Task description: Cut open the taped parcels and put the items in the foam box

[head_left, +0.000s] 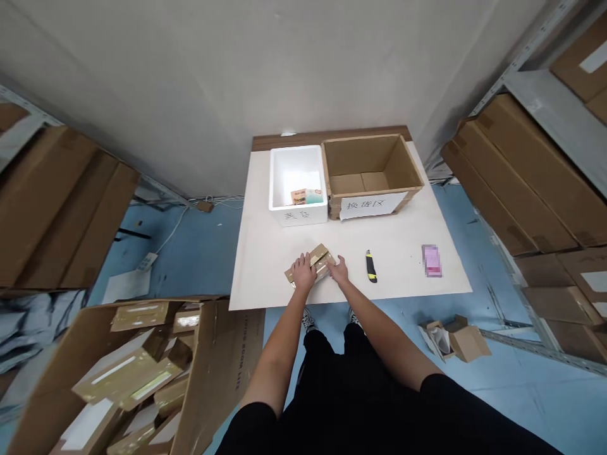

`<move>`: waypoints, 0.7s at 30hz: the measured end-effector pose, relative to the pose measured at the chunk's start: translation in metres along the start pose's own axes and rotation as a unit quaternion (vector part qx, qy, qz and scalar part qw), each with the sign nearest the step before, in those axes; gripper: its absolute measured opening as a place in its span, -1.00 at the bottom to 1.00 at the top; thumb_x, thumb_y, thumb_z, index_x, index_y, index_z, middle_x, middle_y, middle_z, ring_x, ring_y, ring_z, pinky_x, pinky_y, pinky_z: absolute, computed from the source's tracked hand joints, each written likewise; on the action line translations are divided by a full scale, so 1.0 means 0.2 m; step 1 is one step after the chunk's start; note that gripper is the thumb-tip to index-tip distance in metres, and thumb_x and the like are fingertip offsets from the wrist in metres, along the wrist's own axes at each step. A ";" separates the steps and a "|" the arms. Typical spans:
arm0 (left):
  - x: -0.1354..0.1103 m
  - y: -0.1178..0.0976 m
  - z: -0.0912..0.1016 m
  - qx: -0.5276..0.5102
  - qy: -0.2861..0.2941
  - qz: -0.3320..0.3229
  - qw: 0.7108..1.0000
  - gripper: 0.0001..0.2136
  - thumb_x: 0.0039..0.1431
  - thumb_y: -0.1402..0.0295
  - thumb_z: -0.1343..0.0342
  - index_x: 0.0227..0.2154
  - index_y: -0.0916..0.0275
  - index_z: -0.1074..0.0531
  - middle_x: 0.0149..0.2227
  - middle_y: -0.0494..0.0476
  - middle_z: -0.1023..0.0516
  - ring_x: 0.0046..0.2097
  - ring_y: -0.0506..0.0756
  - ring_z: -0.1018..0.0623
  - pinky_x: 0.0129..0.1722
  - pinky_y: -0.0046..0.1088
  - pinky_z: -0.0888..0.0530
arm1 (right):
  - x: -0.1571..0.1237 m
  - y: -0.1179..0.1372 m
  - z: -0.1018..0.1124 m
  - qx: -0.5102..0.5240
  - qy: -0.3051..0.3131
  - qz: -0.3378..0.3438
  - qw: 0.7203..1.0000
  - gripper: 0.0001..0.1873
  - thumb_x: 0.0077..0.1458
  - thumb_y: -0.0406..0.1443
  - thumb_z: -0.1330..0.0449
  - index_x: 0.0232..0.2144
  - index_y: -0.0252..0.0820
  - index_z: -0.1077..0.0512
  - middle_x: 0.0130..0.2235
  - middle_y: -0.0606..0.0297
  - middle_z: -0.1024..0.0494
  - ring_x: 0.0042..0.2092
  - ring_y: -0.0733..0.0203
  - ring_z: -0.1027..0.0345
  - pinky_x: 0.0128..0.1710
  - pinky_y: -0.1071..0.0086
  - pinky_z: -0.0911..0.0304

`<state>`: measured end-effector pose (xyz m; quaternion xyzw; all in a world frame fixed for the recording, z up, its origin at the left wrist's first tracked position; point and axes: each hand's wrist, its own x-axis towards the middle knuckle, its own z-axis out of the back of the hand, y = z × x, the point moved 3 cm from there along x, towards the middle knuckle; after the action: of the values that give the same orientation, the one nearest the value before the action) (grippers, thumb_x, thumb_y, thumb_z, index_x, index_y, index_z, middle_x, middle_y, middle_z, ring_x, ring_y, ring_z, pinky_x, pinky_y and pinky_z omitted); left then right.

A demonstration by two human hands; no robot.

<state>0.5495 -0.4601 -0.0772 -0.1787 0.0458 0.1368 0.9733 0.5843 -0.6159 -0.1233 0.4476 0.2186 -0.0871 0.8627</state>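
Note:
A small taped cardboard box lies at an angle near the front of the white-topped table. My left hand is laid over its left part and grips it, fingers pointing away from me. At the right end of the box, my right hand has its fingers closed on the edge; the fingertips are partly hidden. A black and yellow utility knife rests on the table, just right of my right hand and apart from it.
Behind the box stand a white foam box holding a colourful packet and an open cardboard carton. A blurred pink item lies at the right. A large carton of taped boxes is on the floor; loaded shelves flank both sides.

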 end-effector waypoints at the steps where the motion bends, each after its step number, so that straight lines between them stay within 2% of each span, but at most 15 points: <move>1: 0.00 0.04 0.01 -0.013 0.010 0.009 1.000 -0.39 0.37 0.29 0.02 0.44 0.32 -0.23 0.45 0.43 -0.27 0.41 0.39 -0.33 0.37 0.04 -0.28 | 0.05 0.05 0.00 -0.009 -0.012 -0.010 1.000 -0.23 0.32 -0.01 -0.13 0.43 -0.19 -0.12 -0.12 0.18 -0.67 -0.22 0.14 -0.58 -0.23 0.34 -0.47; 4: 0.02 0.19 0.05 -0.079 0.050 0.030 0.995 -0.41 0.40 0.27 0.04 0.44 0.25 -0.23 0.41 0.37 -0.36 0.35 0.33 -0.43 0.26 -0.08 -0.42 | 0.18 0.19 0.01 -0.020 -0.034 -0.031 0.999 -0.20 0.26 0.01 -0.19 0.41 -0.21 -0.16 -0.04 0.09 -0.66 -0.13 0.07 -0.59 -0.15 0.30 -0.46; 7: 0.05 0.35 0.10 -0.172 0.087 0.057 0.980 -0.51 0.50 0.19 0.19 0.34 0.16 -0.38 0.23 0.24 -0.59 0.19 0.22 -0.59 0.15 -0.21 -0.51 | 0.25 0.28 0.03 -0.043 -0.065 -0.020 0.997 -0.18 0.21 0.01 -0.25 0.39 -0.19 -0.20 -0.03 0.03 -0.66 -0.07 -0.02 -0.58 -0.12 0.26 -0.43; 10: 0.05 0.46 0.12 -0.207 0.096 0.091 0.969 -0.50 0.53 0.15 0.21 0.34 0.19 -0.36 0.11 0.25 -0.66 0.09 0.20 -0.65 0.07 -0.24 -0.55 | 0.20 0.31 0.01 -0.073 -0.083 -0.019 0.994 -0.16 0.25 0.01 -0.22 0.43 -0.23 -0.15 -0.07 0.00 -0.66 -0.07 -0.07 -0.57 -0.11 0.24 -0.41; 12: 0.04 0.48 0.12 -0.177 0.060 0.109 0.976 -0.47 0.49 0.19 0.10 0.43 0.23 -0.23 0.20 0.32 -0.59 0.19 0.23 -0.60 0.14 -0.18 -0.52 | 0.11 0.33 -0.04 -0.109 -0.080 -0.001 0.991 -0.10 0.27 0.00 -0.18 0.48 -0.25 -0.03 0.00 -0.03 -0.63 0.00 -0.08 -0.55 -0.06 0.23 -0.40; 13: 0.04 0.48 0.12 -0.156 0.039 0.096 0.982 -0.44 0.46 0.24 0.04 0.45 0.22 -0.19 0.28 0.34 -0.52 0.28 0.26 -0.53 0.22 -0.13 -0.48 | 0.06 0.34 -0.08 -0.133 -0.076 0.014 0.988 -0.06 0.26 0.00 -0.19 0.51 -0.24 0.03 0.08 -0.06 -0.58 0.06 -0.10 -0.52 -0.02 0.22 -0.40; 15: 0.02 0.44 0.11 -0.121 0.023 0.010 0.992 -0.43 0.38 0.38 -0.02 0.43 0.18 -0.25 0.42 0.30 -0.35 0.43 0.27 -0.34 0.37 -0.06 -0.34 | -0.03 0.35 -0.15 -0.181 -0.069 0.040 0.980 0.07 0.16 -0.07 -0.26 0.54 -0.20 0.12 0.28 -0.11 -0.42 0.19 -0.15 -0.43 0.06 0.18 -0.39; 17: 0.00 0.40 0.09 -0.114 0.047 -0.093 0.988 -0.43 0.32 0.47 -0.03 0.39 0.13 -0.34 0.48 0.19 -0.25 0.49 0.22 -0.23 0.43 -0.08 -0.27 | -0.08 0.34 -0.17 -0.182 -0.069 0.043 0.980 0.08 0.11 -0.17 -0.25 0.55 -0.17 0.15 0.38 -0.08 -0.32 0.23 -0.13 -0.40 0.11 0.18 -0.38; 19: -0.03 0.37 0.08 -0.126 0.075 -0.146 0.978 -0.44 0.32 0.47 -0.03 0.37 0.12 -0.36 0.52 0.13 -0.16 0.51 0.18 -0.19 0.44 -0.12 -0.28 | -0.08 0.30 -0.13 -0.116 -0.062 0.035 0.991 -0.03 0.15 -0.24 -0.15 0.54 -0.15 0.08 0.34 -0.02 -0.40 0.20 -0.06 -0.45 0.10 0.21 -0.40; 21: -0.04 0.36 0.08 -0.136 0.093 -0.163 0.973 -0.55 0.37 0.35 -0.05 0.28 0.17 -0.46 0.56 0.13 -0.02 0.54 0.22 -0.10 0.43 -0.10 -0.30 | -0.07 0.22 -0.04 -0.010 -0.034 0.031 0.999 -0.22 0.23 -0.26 -0.03 0.48 -0.17 -0.08 0.22 0.03 -0.54 0.12 -0.02 -0.50 0.04 0.21 -0.42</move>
<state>0.5221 -0.3923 -0.0859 -0.3266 0.0876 -0.0361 0.9404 0.5834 -0.5844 -0.0893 0.4420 0.1760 -0.0731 0.8765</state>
